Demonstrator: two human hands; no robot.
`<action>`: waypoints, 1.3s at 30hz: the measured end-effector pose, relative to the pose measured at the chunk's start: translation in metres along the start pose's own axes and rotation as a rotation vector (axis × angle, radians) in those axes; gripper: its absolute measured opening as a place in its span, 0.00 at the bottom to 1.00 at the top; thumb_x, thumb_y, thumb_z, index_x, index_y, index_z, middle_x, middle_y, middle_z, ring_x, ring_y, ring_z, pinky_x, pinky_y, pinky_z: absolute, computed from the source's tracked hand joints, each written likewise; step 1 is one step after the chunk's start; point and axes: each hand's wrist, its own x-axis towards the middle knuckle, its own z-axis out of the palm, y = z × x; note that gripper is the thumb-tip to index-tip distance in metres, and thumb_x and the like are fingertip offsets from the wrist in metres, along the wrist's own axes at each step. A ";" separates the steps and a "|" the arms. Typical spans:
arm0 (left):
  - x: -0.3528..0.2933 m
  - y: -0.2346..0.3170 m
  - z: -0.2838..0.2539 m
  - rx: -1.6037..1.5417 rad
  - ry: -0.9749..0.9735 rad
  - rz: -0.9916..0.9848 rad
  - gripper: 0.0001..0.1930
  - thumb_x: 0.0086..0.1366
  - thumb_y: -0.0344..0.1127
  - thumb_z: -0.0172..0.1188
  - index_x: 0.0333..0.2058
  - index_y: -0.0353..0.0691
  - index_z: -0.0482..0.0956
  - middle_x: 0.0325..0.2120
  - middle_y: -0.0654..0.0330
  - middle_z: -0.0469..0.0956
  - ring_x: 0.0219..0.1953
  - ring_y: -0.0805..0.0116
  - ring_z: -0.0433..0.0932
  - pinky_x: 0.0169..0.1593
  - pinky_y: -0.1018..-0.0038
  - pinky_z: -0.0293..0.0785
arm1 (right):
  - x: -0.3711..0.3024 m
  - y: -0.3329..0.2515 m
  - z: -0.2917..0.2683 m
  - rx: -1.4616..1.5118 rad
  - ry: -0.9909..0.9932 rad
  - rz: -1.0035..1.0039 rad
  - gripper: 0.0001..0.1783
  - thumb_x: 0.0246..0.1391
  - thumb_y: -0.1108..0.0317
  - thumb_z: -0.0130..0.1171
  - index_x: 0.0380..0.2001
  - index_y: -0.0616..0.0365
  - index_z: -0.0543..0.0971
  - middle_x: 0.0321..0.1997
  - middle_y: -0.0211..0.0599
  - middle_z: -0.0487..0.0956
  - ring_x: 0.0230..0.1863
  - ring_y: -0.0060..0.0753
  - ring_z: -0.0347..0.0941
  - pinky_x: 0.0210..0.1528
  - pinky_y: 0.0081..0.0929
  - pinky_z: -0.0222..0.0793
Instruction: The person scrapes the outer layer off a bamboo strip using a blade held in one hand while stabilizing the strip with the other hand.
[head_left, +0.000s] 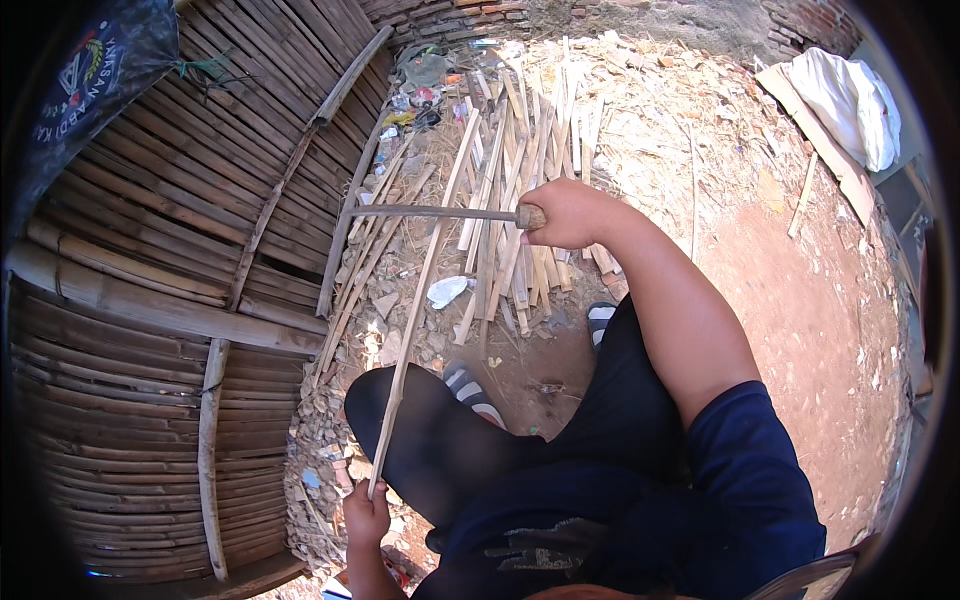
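Observation:
My left hand (366,514), low in the view, is closed round the near end of a long split bamboo strip (416,315). The strip slants away from me past my left knee toward the far side. In my right hand (565,214) is a machete (480,213), gripped by its round wooden handle. Its long dark blade points left and crosses the strip beyond its middle; whether the two touch I cannot tell. Under and beyond the blade, a heap of cut bamboo strips (515,200) lies on the ground.
A bamboo-slat wall (160,230) runs along my left, with a dark printed cloth (110,75) hanging on it. Crumpled white plastic (447,291) lies by the heap. A white sack (845,105) rests at far right. My sandalled feet (468,388) stand on bare earth.

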 end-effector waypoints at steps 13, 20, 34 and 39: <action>-0.002 -0.005 0.001 0.041 0.023 -0.005 0.14 0.70 0.41 0.58 0.29 0.36 0.78 0.13 0.50 0.72 0.16 0.51 0.74 0.24 0.60 0.68 | 0.015 0.022 0.010 0.066 0.274 0.024 0.26 0.51 0.51 0.69 0.47 0.58 0.82 0.43 0.53 0.83 0.47 0.56 0.79 0.50 0.44 0.74; 0.000 -0.007 0.003 0.032 -0.009 0.006 0.15 0.71 0.42 0.57 0.30 0.36 0.78 0.13 0.51 0.72 0.17 0.51 0.74 0.24 0.61 0.68 | -0.004 -0.012 0.007 -0.008 -0.024 -0.082 0.31 0.50 0.53 0.69 0.54 0.60 0.79 0.49 0.52 0.82 0.54 0.54 0.77 0.57 0.44 0.73; -0.001 0.000 -0.004 0.045 -0.005 -0.029 0.15 0.71 0.42 0.57 0.31 0.35 0.80 0.14 0.51 0.73 0.17 0.54 0.75 0.25 0.62 0.69 | 0.011 0.020 0.000 0.118 0.277 0.080 0.23 0.50 0.54 0.70 0.44 0.60 0.82 0.40 0.54 0.83 0.45 0.56 0.80 0.49 0.44 0.73; 0.000 -0.008 0.004 0.009 -0.005 -0.006 0.16 0.71 0.42 0.57 0.31 0.35 0.79 0.13 0.51 0.72 0.17 0.54 0.75 0.25 0.62 0.69 | -0.002 -0.005 0.006 -0.012 0.051 -0.067 0.25 0.49 0.55 0.69 0.49 0.55 0.82 0.44 0.49 0.83 0.49 0.54 0.79 0.52 0.46 0.75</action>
